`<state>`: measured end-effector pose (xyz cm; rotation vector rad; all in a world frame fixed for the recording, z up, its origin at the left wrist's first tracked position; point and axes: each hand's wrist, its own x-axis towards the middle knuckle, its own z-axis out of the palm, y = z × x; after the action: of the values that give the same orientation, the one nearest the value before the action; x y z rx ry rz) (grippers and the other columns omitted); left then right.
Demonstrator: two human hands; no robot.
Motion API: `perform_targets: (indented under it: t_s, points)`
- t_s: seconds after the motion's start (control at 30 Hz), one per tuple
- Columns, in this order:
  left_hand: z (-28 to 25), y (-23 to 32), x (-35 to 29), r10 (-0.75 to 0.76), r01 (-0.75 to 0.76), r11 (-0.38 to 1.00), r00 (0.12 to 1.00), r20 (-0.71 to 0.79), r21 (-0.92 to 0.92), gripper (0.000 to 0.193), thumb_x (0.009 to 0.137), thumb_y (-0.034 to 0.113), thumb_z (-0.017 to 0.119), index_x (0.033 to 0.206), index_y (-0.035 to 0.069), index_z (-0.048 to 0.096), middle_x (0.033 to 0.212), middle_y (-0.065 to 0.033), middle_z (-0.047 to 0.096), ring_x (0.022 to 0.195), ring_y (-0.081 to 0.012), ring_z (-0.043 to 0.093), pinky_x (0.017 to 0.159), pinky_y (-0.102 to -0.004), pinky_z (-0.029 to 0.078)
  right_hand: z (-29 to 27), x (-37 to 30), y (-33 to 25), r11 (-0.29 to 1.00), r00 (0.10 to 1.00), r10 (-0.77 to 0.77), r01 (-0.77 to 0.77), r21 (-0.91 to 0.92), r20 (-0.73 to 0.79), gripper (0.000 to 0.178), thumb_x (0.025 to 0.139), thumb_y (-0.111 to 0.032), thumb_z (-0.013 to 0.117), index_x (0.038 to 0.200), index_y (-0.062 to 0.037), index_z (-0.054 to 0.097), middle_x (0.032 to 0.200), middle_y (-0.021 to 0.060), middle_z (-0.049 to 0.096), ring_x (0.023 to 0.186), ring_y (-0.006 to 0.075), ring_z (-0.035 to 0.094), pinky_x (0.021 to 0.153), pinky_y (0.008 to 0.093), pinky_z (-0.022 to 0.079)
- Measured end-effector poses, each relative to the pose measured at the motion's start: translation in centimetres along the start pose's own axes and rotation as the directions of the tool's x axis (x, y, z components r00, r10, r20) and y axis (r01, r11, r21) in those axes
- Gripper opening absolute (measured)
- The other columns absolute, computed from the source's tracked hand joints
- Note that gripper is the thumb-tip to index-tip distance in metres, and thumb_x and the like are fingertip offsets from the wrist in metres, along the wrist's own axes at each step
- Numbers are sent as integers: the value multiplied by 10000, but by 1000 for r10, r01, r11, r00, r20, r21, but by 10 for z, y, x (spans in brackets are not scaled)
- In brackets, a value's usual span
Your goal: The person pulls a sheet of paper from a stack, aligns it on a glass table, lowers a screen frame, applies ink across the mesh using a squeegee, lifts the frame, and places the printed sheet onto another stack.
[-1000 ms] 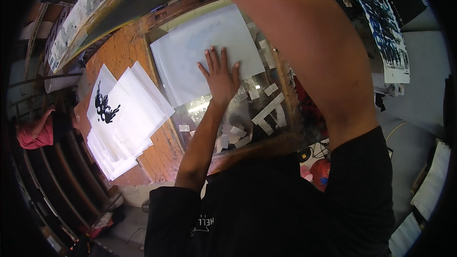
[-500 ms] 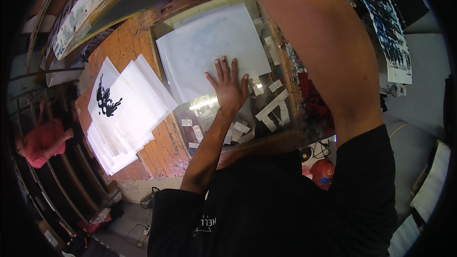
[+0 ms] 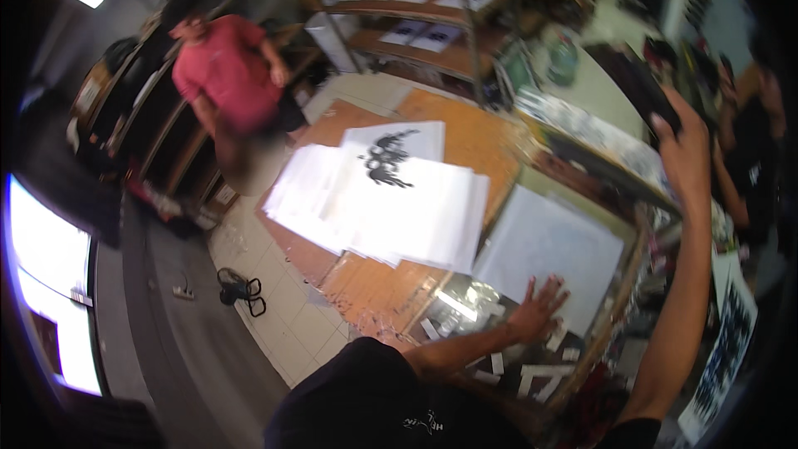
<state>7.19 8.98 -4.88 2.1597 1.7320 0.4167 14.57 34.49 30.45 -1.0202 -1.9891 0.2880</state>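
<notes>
My left hand (image 3: 539, 308) lies flat with its fingers spread on the lower part of a pale translucent sheet (image 3: 555, 241). The sheet rests on a glass-like panel set in the wooden table (image 3: 386, 299), with small pale tape pieces near my wrist. Raised at the right, my right hand (image 3: 686, 133) is closed round one end of a long dark bar (image 3: 633, 87); blur hides what kind of thing it is. Left of the panel lies a stack of white sheets (image 3: 407, 220), and a sheet with a black printed figure (image 3: 391, 158) shows at its back.
A person in a red shirt (image 3: 229, 75) stands beyond the table at the left. Shelves (image 3: 391, 12) with printed sheets are at the back. A long paint-stained frame edge (image 3: 594, 141) borders the panel's far side. A black fan (image 3: 237, 287) stands on the tiled floor.
The view has swung left and up, bringing the person, shelves and my right hand into sight. My left hand stays spread on the sheet.
</notes>
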Motion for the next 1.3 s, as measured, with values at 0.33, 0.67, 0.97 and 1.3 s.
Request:
perform_targets:
  t_s: [0.33, 0.67, 0.97, 1.3]
  points:
    - [-287, -146, 2, -438, 166, 899, 371, -819, -405, 796, 979, 132, 615, 1611, 50, 138, 1095, -191, 575, 945, -290, 578, 822, -425, 450, -5, 6, 24, 992, 995, 15, -27, -122, -101, 511, 868, 95, 619, 1370, 23, 553, 1282, 243, 651, 1211, 328, 637, 1037, 342, 439]
    - [-552, -207, -32, -446, -287, 828, 186, -875, -483, 488, 1006, 203, 589, 1374, -44, 383, 886, -135, 692, 628, -155, 624, 559, -289, 504, 2, 14, 63, 968, 980, -87, 40, -247, -181, 511, 863, 51, 654, 1362, -36, 591, 1207, 253, 684, 1154, 336, 673, 1001, 367, 470]
    - [-209, -32, -24, -290, -15, 410, 946, -146, -912, 516, 1017, 241, 632, 1465, 48, 464, 1246, -125, 658, 1178, -212, 609, 1015, -364, 484, 6, -36, 8, 963, 987, -92, 55, -264, -129, 490, 892, 12, 658, 1371, -66, 593, 1234, 233, 663, 1147, 421, 624, 993, 444, 471]
    - [-125, 6, -92, -381, 122, -618, 818, 432, -777, 412, 969, 243, 695, 1258, 76, 453, 1236, -81, 518, 1283, -274, 492, 1010, -494, 507, 60, -266, -54, 958, 995, -25, 51, -281, 93, 530, 761, 88, 555, 1260, -54, 663, 1239, 185, 669, 1195, 363, 613, 1010, 484, 442]
